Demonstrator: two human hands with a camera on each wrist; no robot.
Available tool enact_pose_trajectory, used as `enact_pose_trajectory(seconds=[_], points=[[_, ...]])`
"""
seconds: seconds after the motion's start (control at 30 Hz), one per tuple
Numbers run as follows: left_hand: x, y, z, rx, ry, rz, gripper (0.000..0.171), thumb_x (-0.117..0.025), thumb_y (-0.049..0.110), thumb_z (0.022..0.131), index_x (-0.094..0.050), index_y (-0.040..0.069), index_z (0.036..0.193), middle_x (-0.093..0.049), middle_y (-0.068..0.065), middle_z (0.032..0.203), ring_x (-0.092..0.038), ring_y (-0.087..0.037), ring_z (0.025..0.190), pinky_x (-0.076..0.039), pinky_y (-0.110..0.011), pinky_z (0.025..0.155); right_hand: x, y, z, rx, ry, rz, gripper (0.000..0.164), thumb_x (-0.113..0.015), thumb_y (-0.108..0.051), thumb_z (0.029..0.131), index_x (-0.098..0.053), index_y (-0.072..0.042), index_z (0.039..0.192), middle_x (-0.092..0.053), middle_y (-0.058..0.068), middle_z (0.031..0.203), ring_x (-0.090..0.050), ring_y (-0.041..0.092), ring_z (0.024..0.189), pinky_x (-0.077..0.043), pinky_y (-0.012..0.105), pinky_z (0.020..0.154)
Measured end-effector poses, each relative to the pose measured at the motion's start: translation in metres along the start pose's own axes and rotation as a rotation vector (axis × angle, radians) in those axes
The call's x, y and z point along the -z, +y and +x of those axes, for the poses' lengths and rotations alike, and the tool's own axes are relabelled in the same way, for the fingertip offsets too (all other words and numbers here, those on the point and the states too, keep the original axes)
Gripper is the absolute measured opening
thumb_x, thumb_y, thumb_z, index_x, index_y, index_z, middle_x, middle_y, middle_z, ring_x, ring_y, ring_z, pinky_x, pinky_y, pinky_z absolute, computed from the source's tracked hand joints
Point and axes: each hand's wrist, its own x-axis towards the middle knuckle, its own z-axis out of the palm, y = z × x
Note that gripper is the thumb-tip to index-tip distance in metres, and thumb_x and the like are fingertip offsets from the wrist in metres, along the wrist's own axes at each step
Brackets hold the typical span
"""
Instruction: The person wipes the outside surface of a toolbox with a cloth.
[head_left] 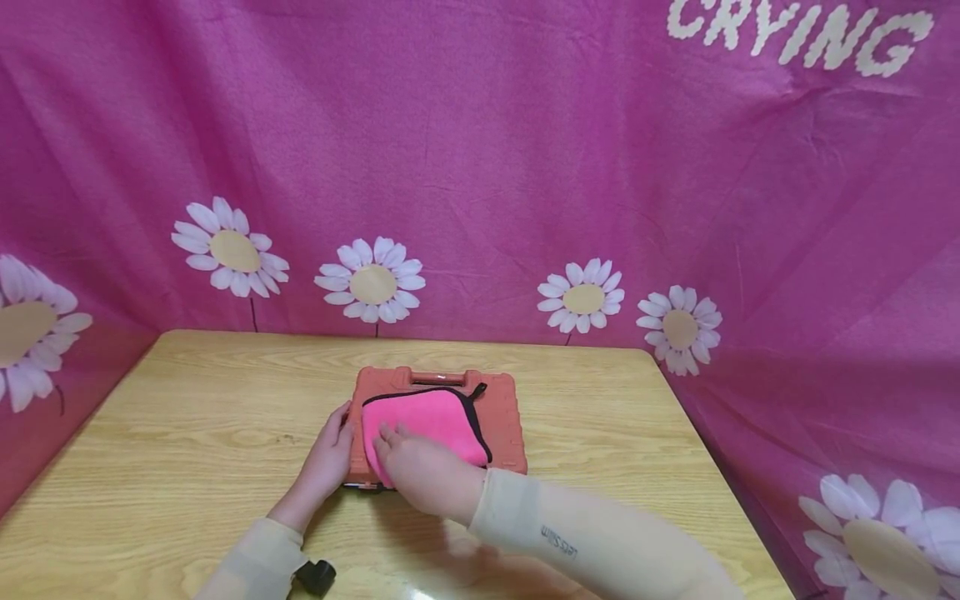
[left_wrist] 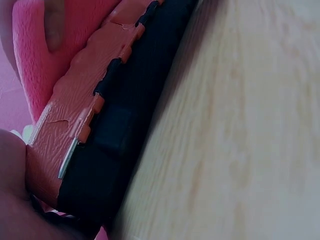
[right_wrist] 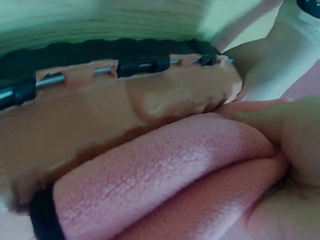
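An orange-red plastic case with a moulded handle and a black lower half lies flat on the table. On its lid rests a folded pink fleece cloth with black edging and a small black loop. My right hand lies over the cloth's near left part. In the right wrist view its thumb and fingers pinch a fold of the cloth. Against the case's left side rests my left hand, its fingers extended along the edge. The left wrist view shows that hand touching the case corner.
The wooden table extends around the case on all sides. Behind it hangs a magenta curtain printed with white daisies. A small black object shows beside the left sleeve. Metal hinge rods run along the case's near edge.
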Motion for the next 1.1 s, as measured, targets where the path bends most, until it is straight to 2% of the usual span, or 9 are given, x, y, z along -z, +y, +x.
enact_pose_trajectory(seconds=[0.3,0.5,0.7,1.1], points=[[0.0,0.001,0.0,-0.001,0.0,0.003,0.052,-0.027,0.015,0.112,-0.022,-0.01,0.158,-0.029,-0.036,0.161,-0.023,-0.049,0.153,-0.019,-0.06,0.126,0.004,-0.005,-0.015,0.037,0.068,-0.013,0.045,-0.054,-0.02,0.106,-0.053,-0.013,0.151,-0.055,0.002,0.154,-0.055,0.013,0.139,-0.044,0.023,0.114],[0.0,0.0,0.001,0.003,-0.007,-0.009,0.053,-0.027,0.015,0.112,-0.021,-0.009,0.159,-0.028,-0.035,0.161,-0.022,-0.049,0.153,-0.018,-0.061,0.126,0.004,-0.008,-0.023,0.079,0.062,-0.05,0.047,-0.055,-0.02,0.106,-0.051,-0.014,0.152,-0.052,0.0,0.156,-0.053,0.011,0.14,-0.041,0.021,0.116],[0.0,-0.002,0.001,0.026,-0.03,-0.019,0.054,-0.025,0.017,0.113,-0.018,-0.006,0.16,-0.026,-0.032,0.164,-0.019,-0.047,0.155,-0.016,-0.06,0.127,0.006,-0.011,-0.03,0.091,0.053,0.008,0.048,-0.056,-0.016,0.105,-0.051,-0.013,0.153,-0.051,0.001,0.157,-0.052,0.012,0.141,-0.041,0.022,0.116],[0.0,-0.003,0.0,0.002,-0.02,-0.008,0.053,-0.026,0.016,0.113,-0.019,-0.007,0.16,-0.027,-0.033,0.163,-0.021,-0.048,0.154,-0.018,-0.061,0.126,0.005,-0.009,-0.036,0.083,0.064,0.142,0.047,-0.055,-0.009,0.104,-0.052,-0.013,0.151,-0.051,0.001,0.156,-0.053,0.013,0.14,-0.043,0.022,0.115]])
